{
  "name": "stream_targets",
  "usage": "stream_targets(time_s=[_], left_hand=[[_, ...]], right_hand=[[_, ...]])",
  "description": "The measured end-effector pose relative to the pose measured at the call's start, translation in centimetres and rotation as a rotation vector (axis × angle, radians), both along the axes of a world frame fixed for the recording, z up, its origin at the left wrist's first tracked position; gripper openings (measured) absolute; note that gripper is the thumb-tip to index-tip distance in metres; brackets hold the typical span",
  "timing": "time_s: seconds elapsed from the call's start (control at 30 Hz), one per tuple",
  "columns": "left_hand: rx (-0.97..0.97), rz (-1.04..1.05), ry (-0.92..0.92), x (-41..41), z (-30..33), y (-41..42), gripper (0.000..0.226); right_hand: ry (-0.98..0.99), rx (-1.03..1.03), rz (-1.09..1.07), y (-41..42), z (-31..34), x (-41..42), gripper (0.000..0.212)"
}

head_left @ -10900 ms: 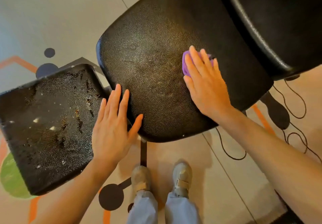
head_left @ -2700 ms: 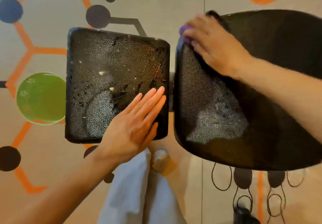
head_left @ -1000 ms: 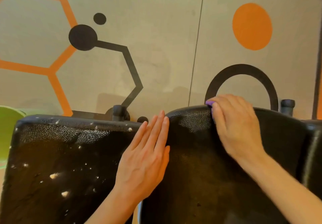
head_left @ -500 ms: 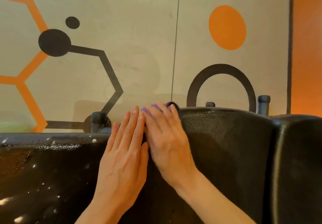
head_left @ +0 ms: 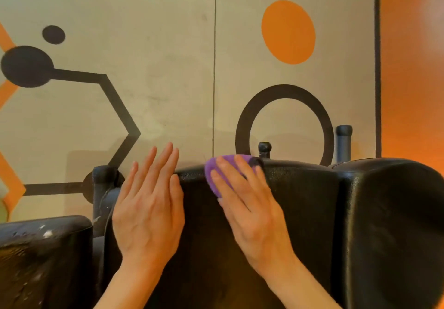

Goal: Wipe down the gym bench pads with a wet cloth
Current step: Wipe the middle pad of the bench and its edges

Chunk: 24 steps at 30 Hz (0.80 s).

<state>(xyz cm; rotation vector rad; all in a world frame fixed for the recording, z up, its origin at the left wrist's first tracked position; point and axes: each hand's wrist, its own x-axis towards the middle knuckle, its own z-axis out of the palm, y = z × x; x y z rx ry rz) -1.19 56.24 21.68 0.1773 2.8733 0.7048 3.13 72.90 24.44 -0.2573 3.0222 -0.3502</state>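
Right hand (head_left: pixel 249 210) lies flat, fingers together and extended, pressing a purple cloth (head_left: pixel 217 173) against the far top edge of the middle pad (head_left: pixel 300 200); not pinching, just palm and fingers on top. Cloth is small, bunched into a rounded wad, soft fuzzy-looking fabric, mostly covered by the fingers, showing only at its left and upper side, wrapped a little over the pad rim. Whether it is wet, cannot tell. Left hand (head_left: pixel 150 206) is open and flat, fingers straight and close together, palm down at the left edge of the same pad, holding nothing, fingertips reaching past the rim; it sits just beside the right hand, a narrow gap of pad between them, not touching the cloth. Middle pad is black, pebbled leather-like vinyl with a rounded edge, slight sheen. To the right, touching or just beside it, a second black pad (head_left: pixel 394 224), smoother, bulging, glossy. Lower left, a third pad (head_left: pixel 40 248), black, worn and cracked, with pale flecks on the surface. Dark metal posts (head_left: pixel 344 140) with rounded caps stick up behind the pads; another tube (head_left: pixel 103 183) stands between left and middle pads. Beyond is a beige floor (head_left: pixel 168 56) with a thin seam line, black hexagon lines, black dots, a black ring and orange ovals; solid orange strip at far right.
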Motion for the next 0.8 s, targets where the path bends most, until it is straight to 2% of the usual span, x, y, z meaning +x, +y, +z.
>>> stream_targets(time_s=[0.07,0.13,0.17,0.23,0.3,0.33,0.43,0.5,0.53,0.6,0.67,0.73,0.8], left_hand=[[-0.005,0.013,-0.011,-0.1,0.0,0.4,0.045],[-0.026,0.000,-0.015,-0.1,-0.3,0.4,0.045],[-0.034,-0.011,-0.013,0.0,-0.5,0.2,0.046],[-0.039,-0.023,-0.001,0.1,-0.7,0.1,0.045],[-0.035,-0.016,-0.002,0.2,-0.6,0.1,0.045],[-0.031,-0.005,-0.005,0.0,-0.4,0.3,0.046],[-0.038,-0.013,-0.018,-0.2,-0.2,0.6,0.047],[-0.023,-0.004,-0.019,-0.2,-0.4,0.5,0.048],[-0.020,-0.009,-0.019,-0.1,-0.5,0.3,0.049],[-0.025,-0.053,-0.025,0.1,-0.6,0.0,0.051],[-0.023,-0.045,-0.051,0.0,-0.2,0.0,0.050],[-0.004,-0.008,-0.085,-0.3,0.2,0.3,0.050],[-0.002,-0.020,-0.103,-0.4,0.5,0.6,0.051]], right_hand=[[0.013,-0.048,-0.210,1.3,0.4,1.0,0.051],[0.031,-0.107,-0.358,-1.7,-0.1,0.7,0.051],[0.028,-0.129,-0.327,-3.9,-0.5,0.5,0.052],[-0.012,-0.108,-0.099,-6.1,-0.7,0.1,0.052],[-0.044,-0.059,0.053,-3.4,-0.3,-0.2,0.054],[-0.056,-0.057,0.038,-1.1,-0.1,0.1,0.057],[-0.072,-0.080,-0.328,3.0,1.3,0.7,0.056],[-0.065,-0.057,-0.481,0.2,1.2,-0.7,0.047],[-0.079,-0.042,-0.424,-2.2,0.9,-1.5,0.045],[-0.146,-0.040,-0.173,-6.1,1.2,-3.0,0.038],[-0.240,-0.095,-0.088,-4.8,2.1,-4.4,0.032],[-0.270,-0.097,-0.246,0.2,2.5,-4.3,0.031],[-0.235,-0.048,-0.508,5.4,3.1,-3.8,0.032]])
